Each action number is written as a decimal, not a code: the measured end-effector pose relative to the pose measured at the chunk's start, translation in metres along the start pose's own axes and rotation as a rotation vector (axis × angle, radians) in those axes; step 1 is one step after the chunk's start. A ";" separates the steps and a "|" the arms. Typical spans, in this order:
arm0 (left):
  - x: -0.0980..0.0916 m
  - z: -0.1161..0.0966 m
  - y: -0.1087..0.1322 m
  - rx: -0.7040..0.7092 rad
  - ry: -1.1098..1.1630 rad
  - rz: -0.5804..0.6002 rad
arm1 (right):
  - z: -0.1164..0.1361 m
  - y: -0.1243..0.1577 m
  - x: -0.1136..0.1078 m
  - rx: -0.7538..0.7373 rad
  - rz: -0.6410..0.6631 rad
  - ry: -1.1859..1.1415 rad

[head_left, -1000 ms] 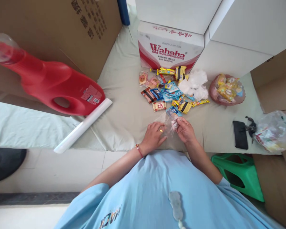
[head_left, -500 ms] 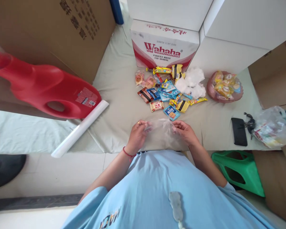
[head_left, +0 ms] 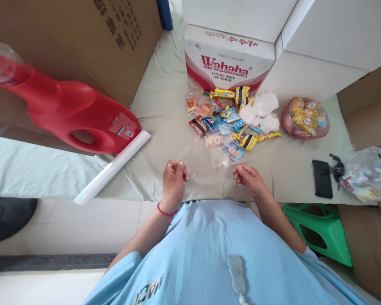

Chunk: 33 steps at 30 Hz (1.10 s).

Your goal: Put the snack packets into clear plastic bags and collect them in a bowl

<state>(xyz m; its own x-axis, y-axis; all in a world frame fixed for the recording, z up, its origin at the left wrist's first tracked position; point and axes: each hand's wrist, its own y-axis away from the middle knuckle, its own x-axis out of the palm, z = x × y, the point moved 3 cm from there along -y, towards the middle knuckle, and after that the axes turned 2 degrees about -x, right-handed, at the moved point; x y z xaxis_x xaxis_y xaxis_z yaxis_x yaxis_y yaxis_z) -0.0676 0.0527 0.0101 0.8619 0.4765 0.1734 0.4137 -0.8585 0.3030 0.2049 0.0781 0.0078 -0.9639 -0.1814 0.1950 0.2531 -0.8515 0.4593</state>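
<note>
A clear plastic bag (head_left: 206, 163) is stretched between my two hands above the table's near edge. Its left side is pinched in my left hand (head_left: 174, 176), thumb against fingers. My right hand (head_left: 248, 178) grips the opposite side with curled fingers. Through the bag's far part show a white-and-red snack packet (head_left: 213, 140) and a blue snack packet (head_left: 233, 151). Behind them lies a pile of small wrapped snacks, among them a yellow packet (head_left: 248, 142), a brown packet (head_left: 197, 126) and crumpled white plastic (head_left: 260, 111).
At left, a red bottle (head_left: 82, 114) rests near a white roll (head_left: 114, 167) and a big carton (head_left: 82, 46). A Wahaha box (head_left: 228, 59) stands behind the snacks. To the right are a pink bowl (head_left: 287, 127), a phone (head_left: 322, 178), keys (head_left: 337, 169) and a plastic bag (head_left: 366, 173).
My hands have moved farther apart, the left one going left. The clear plastic bag has gone from bunched up to spread out wide, now overlapping the nearest snack packets.
</note>
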 end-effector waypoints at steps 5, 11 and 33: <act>0.011 -0.003 0.018 0.068 -0.175 0.212 | 0.005 -0.011 0.034 -0.122 -0.073 0.020; -0.009 0.010 0.017 -0.016 -0.207 0.050 | 0.003 -0.029 0.031 -0.187 -0.309 0.006; 0.026 0.011 -0.037 0.187 -0.889 0.141 | -0.033 0.027 -0.010 -0.123 -0.323 0.233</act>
<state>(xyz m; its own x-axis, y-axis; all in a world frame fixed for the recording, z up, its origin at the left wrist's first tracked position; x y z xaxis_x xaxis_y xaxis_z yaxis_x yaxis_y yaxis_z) -0.0571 0.0944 -0.0073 0.7840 0.1100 -0.6110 0.2612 -0.9513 0.1639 0.2192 0.0408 -0.0101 -0.9887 0.0100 -0.1495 -0.0631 -0.9327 0.3551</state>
